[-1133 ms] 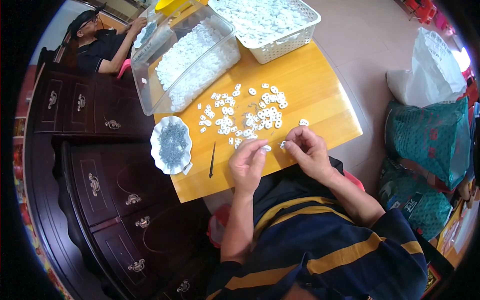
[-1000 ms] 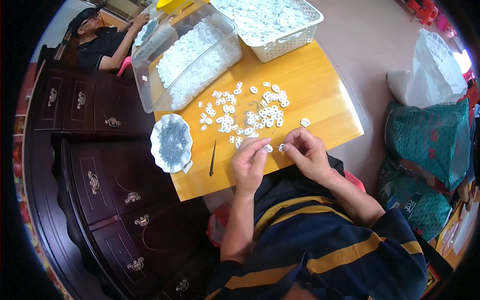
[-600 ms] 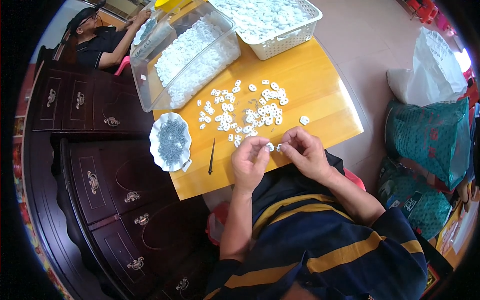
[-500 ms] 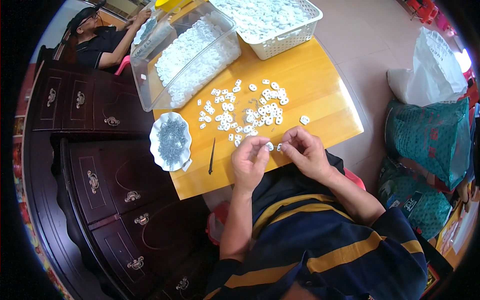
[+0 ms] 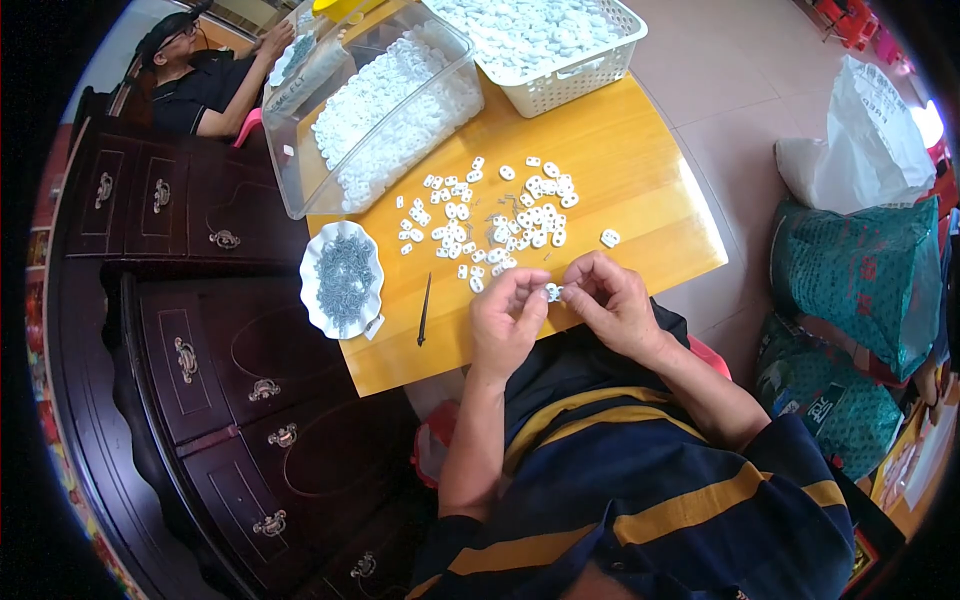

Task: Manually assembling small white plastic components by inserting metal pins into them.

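A yellow-brown wooden counter point(image 5: 650, 180) is set beside a dark wooden cabinet point(image 5: 205, 320) on a pale tiled floor point(image 5: 720, 60). Loose white pieces point(image 5: 545, 225) are strewn across its middle; a clear bin point(image 5: 288, 185) and a white basket point(image 5: 570, 85) are filled with more. Small grey parts point(image 5: 343, 280) are heaped in a scalloped dish point(image 5: 312, 312), near a thin black tool point(image 5: 424, 310). A co-worker point(image 5: 195, 95) is seated beyond.

Dark lettering is borne by the clear bin's edge, print by a white sack point(image 5: 850, 150), red characters by the upper green bag point(image 5: 850, 280) and white marks by the lower green bag point(image 5: 830, 400).

At the counter's near edge, a small white piece point(image 5: 552, 292) is held between the hands. The grip of the left hand point(image 5: 507, 318) is closed on it, thumb to finger; the right hand's point(image 5: 612, 303) is pinched just beside, its exact hold being too small to tell.
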`<state>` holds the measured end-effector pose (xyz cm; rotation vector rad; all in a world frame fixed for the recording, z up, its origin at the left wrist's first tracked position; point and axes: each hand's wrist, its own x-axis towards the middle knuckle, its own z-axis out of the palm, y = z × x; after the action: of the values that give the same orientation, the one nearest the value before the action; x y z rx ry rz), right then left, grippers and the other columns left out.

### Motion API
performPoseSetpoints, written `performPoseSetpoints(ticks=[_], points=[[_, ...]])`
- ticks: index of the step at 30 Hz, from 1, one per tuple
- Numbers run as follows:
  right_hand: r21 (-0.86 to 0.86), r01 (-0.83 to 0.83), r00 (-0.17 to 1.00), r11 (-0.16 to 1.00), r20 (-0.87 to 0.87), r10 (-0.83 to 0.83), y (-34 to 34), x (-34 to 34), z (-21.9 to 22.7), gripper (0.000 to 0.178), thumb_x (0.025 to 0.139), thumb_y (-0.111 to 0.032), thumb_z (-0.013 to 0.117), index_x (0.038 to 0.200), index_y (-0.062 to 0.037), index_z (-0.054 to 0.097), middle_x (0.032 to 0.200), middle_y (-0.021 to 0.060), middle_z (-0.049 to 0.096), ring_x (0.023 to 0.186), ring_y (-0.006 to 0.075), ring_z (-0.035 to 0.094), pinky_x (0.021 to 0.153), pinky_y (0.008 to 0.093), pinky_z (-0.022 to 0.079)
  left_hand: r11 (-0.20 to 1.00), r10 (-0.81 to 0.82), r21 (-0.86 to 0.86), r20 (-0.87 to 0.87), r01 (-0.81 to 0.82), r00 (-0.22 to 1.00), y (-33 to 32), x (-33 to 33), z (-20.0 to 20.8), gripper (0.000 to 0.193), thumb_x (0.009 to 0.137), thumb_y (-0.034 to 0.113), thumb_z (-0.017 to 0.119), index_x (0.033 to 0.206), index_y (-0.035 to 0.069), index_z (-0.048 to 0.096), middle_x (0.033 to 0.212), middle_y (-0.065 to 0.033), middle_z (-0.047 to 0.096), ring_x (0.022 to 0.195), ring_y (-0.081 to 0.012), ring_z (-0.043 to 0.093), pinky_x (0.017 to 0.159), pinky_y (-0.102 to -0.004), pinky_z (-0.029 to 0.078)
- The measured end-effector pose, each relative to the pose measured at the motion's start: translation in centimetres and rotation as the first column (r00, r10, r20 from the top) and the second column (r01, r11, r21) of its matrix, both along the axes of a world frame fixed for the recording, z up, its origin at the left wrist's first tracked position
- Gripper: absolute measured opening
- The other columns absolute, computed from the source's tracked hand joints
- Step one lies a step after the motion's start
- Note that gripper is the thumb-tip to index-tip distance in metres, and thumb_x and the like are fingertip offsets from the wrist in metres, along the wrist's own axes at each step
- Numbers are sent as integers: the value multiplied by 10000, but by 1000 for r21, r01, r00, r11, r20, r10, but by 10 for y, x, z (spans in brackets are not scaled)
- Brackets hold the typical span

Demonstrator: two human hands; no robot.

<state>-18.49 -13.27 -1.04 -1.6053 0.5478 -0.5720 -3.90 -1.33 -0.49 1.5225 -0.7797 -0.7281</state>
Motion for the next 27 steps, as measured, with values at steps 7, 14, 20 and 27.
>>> performPoseSetpoints(ticks=[7, 14, 20, 27], points=[[23, 5, 1000, 1000, 7, -5, 0, 1, 0, 89, 982, -35, 697, 1017, -30, 615, 813, -44, 593, 686, 11, 527, 613, 178, 436, 999, -27, -38, -107, 24, 994, -3, 1, 2, 120, 969, -20, 655, 1086, -29, 680, 903, -1, 704, 793, -41, 648, 729, -198, 525], [85, -3, 1000, 996, 5, 2, -1, 0, 1, 91, 986, -34, 693, 1029, -28, 613, 836, -46, 591, 710, 11, 532, 633, 177, 446, 999, -48, -8, -97, 47, 994, -4, 1, 5, 118, 968, -20, 665, 1084, -28, 683, 904, -7, 711, 801, -39, 658, 735, -192, 526], [207, 5, 999, 978, 31, -12, -1, 2, -2, 108, 1000, -45, 683, 1093, -18, 636, 884, -40, 629, 770, 14, 569, 694, 179, 481, 999, -4, -46, -95, -1, 995, -7, -2, 1, 107, 961, -15, 695, 1067, -20, 675, 897, -5, 708, 790, -41, 654, 727, -195, 529], [189, -4, 1000, 982, -6, 5, -3, 2, -6, 144, 992, -136, 696, 1075, -26, 737, 868, -3, 732, 780, 46, 636, 698, 246, 533, 997, -1, -73, -106, -7, 994, -11, -3, 6, 177, 966, -14, 690, 1136, -5, 640, 926, -20, 688, 791, -59, 646, 722, -209, 529]])
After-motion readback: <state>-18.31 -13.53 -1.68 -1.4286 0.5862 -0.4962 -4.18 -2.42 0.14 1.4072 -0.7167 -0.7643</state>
